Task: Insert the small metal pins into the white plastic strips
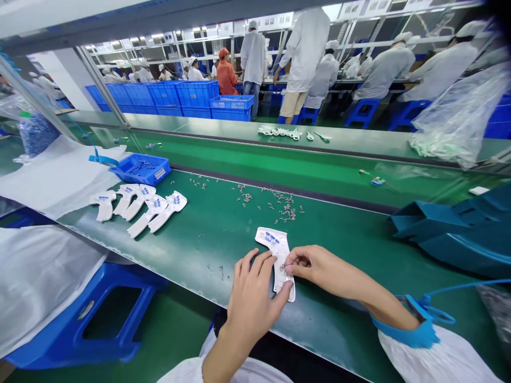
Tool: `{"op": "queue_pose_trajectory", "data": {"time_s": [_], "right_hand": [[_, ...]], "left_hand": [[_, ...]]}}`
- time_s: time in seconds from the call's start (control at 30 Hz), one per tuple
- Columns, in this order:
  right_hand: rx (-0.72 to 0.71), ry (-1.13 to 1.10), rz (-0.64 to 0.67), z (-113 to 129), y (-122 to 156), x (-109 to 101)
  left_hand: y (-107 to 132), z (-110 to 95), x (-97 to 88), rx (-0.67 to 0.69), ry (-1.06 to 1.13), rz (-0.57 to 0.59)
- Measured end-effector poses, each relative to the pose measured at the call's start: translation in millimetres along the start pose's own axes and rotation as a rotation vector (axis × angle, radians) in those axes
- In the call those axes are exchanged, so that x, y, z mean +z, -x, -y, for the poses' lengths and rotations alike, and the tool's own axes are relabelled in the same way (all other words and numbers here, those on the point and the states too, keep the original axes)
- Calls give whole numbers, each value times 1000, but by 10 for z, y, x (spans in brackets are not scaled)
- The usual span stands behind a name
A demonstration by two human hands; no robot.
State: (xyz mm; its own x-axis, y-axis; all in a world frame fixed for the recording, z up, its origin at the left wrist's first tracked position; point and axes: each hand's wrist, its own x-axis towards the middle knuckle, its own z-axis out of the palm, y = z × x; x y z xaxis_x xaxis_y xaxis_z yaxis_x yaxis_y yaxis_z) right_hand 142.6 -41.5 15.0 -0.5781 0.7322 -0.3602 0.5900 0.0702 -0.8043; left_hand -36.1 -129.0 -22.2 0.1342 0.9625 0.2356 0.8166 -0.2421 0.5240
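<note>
A white, curved plastic handle shell with blue pieces in its wider upper end lies on the green bench before me. My left hand holds it from the left, with fingertips at its left edge and the thumb across its lower end. Thumb and forefinger of my right hand are pinched together over the shell's middle, at a small metal part whose exact kind is too small to tell. Beyond the shell, many similar small metal parts lie scattered on the bench.
Several more white shells lie at the left near a blue tray of blue pieces. Behind runs a green conveyor belt. Teal bins stand at the right; a blue wrist strap with a cord circles my right wrist. Co-workers sit and stand farther back.
</note>
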Motion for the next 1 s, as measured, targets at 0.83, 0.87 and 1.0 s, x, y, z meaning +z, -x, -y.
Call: {"op": "queue_pose_trajectory", "data": {"time_s": [0.83, 0.87, 1.0], "right_hand": [[115, -73, 26, 74, -117, -47], [146, -200, 15, 83, -93, -13], [260, -536, -95, 121, -17, 134]], "left_hand": [[-12, 32, 19, -22, 55, -5], [-8, 36, 26, -28, 57, -16], [8, 37, 40, -33, 77, -52]]}}
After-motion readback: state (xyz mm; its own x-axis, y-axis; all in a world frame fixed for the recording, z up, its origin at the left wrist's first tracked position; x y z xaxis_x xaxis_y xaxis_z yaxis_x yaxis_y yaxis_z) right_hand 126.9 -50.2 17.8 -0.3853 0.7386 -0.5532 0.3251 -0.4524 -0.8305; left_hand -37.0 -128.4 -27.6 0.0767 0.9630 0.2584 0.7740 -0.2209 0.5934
